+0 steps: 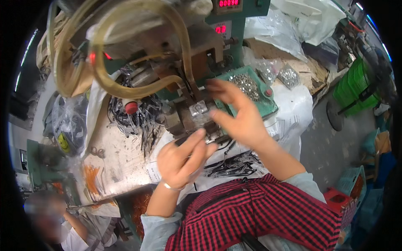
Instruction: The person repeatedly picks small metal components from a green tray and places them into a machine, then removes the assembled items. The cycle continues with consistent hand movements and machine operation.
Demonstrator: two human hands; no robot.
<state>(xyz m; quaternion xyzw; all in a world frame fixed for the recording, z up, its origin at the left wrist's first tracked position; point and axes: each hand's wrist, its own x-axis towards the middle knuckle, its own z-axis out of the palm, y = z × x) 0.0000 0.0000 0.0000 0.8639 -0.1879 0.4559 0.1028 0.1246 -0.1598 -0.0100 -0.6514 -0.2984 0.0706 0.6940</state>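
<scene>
My left hand [178, 163] is at the front of a bench machine, its thumb and fingers closed in a pinch. A dark end shows beside the fingertips, but what they hold is too small to make out. To the right of the machine's metal block [198, 108], my right hand [243, 119] has its thumb and fingers spread apart. Its fingertips are smeared by motion, and nothing shows between them. Behind the block rises the machine's narrow upright tooling [190, 90]. A green tray [266, 104] of small metal parts lies just beyond my right hand.
Thin dark strips lie heaped left of the machine [144, 119] and in front of it [234, 165]. A thick yellowish hose [140, 93] loops over the left side near a red button [131, 108]. Bagged metal parts [289, 76] lie back right. Another person [77, 226] sits lower left.
</scene>
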